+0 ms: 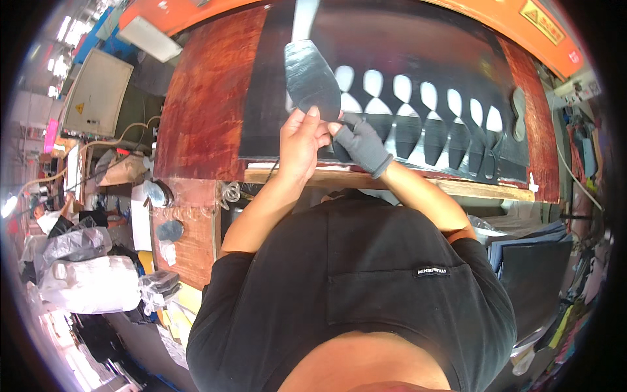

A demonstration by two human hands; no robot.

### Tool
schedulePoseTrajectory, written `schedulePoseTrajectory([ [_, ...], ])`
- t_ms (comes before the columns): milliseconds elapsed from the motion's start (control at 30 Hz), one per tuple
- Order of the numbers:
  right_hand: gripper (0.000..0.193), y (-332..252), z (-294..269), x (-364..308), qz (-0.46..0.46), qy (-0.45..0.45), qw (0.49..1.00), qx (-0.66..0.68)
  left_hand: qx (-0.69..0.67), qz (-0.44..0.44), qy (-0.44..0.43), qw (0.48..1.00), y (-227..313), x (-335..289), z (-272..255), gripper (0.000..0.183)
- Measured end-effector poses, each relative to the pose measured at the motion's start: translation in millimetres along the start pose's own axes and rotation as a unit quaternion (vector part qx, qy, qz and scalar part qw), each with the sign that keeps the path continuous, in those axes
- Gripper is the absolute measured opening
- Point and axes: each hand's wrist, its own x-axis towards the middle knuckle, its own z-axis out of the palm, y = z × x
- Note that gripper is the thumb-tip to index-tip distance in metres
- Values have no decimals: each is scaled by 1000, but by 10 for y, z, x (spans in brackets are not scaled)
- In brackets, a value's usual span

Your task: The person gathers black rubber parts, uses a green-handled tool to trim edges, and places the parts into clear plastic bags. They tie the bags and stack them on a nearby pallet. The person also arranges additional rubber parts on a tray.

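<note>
A glossy black sole-shaped piece (311, 75) is pinched by my bare left hand (299, 142), its thumb lying on the rounded near end. Close beside it, my right hand (361, 147) wears a grey glove that leaves fingertips bare. Its fingers are curled at the piece's near right edge, and what lies between them is hidden. Under and to the right of my hands, a black sheet (408, 130) has a row of several sole-shaped openings showing a pale surface. A grey sole-shaped item (519, 114) rests at the row's right end.
The reddish-brown bench top (202, 98) has a wooden front edge (470, 188) close to my body. Orange machinery (516, 26) spans the far side. Dark sheets (532, 274) are stacked at lower right. A small wooden stand (186, 228) and plastic-wrapped bundles (91, 284) are on the left.
</note>
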Motion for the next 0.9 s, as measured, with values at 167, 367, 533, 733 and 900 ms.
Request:
schedulePoseTrajectory([
  [167,23,288,526,-114,39,-294,933,-206,-137,45,117,983,533,-6,-792,21],
  [367,12,367,691,101,61,-198,976,-74,-160,22,183,970,805,-351,-1686,14],
  [533,10,516,822,269,152,-262,930,-207,-273,99,308,906,434,-1238,-2614,28],
  [733,14,630,990,318,208,-217,914,-272,-325,139,612,708,-181,-2595,-4217,19],
  [900,14,655,971,353,172,-241,907,-300,-341,164,670,638,-552,-3369,-5131,15],
])
